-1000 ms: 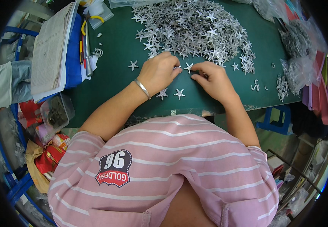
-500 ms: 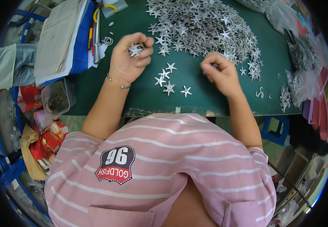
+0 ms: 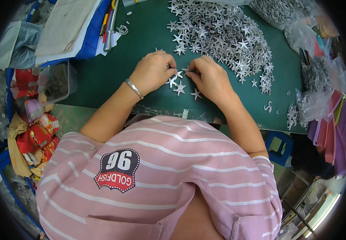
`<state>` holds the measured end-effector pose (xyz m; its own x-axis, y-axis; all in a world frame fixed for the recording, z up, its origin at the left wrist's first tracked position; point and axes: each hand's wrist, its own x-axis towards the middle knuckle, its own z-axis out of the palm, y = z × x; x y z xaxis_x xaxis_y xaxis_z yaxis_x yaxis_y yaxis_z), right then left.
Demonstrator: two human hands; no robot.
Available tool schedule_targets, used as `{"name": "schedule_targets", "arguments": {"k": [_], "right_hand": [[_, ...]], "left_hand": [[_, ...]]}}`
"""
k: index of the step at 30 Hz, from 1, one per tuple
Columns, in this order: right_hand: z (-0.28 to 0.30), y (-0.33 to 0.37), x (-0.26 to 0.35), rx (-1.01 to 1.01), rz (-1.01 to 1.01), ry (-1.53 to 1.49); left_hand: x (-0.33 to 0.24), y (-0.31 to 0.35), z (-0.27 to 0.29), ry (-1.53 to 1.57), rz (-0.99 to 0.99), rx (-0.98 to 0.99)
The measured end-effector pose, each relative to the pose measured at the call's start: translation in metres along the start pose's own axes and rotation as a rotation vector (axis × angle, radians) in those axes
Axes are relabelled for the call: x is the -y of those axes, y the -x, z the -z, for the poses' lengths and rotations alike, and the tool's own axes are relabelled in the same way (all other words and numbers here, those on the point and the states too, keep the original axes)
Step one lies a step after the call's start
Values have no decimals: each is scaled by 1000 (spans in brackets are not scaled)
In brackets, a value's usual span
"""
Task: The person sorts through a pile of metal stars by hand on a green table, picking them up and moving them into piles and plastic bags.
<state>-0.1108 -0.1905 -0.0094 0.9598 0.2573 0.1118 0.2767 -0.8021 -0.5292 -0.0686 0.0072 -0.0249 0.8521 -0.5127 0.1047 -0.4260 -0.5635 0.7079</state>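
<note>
My left hand (image 3: 153,72), back upward and fingers curled, is closed on silvery starfish charms. A tip of one (image 3: 159,50) pokes out beyond its knuckles, and the rest are hidden. Thumb and forefinger of my right hand (image 3: 211,78) pinch one starfish charm (image 3: 185,70) close to the left fingertips. Just below both hands, a few loose starfish charms (image 3: 179,89) lie on the green table mat (image 3: 141,36). One more charm (image 3: 196,94) rests beside my right wrist. Beyond my hands spreads a big heap of the same charms (image 3: 221,36).
At the right edge stand clear plastic bags (image 3: 321,80) of grey metal parts. Papers on a blue folder (image 3: 67,32), pens (image 3: 106,22) and a metal rod (image 3: 110,32) occupy the far left. A clear plastic tub (image 3: 57,84) sits by the table's left edge.
My left hand has turned from palm up to palm down and moved right. My right hand has moved left. Both now meet above the loose charms. The view has shifted slightly.
</note>
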Motion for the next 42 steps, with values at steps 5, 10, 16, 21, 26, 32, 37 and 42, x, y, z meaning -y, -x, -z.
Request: {"name": "schedule_targets", "arguments": {"k": [5, 10, 16, 21, 26, 32, 37, 42], "right_hand": [[10, 16, -14, 12, 114, 10], [23, 15, -18, -41, 43, -156], [-3, 7, -5, -37, 120, -100], [8, 8, -24, 72, -395, -1292], [8, 15, 2, 170, -461, -986], [-3, 23, 29, 123, 85, -89], [-6, 27, 19, 83, 12, -257], [1, 27, 1, -111, 84, -32]], "left_hand": [[-3, 0, 2, 49, -191, 99], [1, 1, -7, -41, -251, 68], [1, -4, 8, 889, 131, 93], [-7, 3, 30, 1387, 368, 17], [2, 21, 26, 302, -71, 181], [4, 31, 7, 40, -198, 81], [0, 34, 2, 26, -237, 53], [0, 32, -1, 38, -299, 44]]}}
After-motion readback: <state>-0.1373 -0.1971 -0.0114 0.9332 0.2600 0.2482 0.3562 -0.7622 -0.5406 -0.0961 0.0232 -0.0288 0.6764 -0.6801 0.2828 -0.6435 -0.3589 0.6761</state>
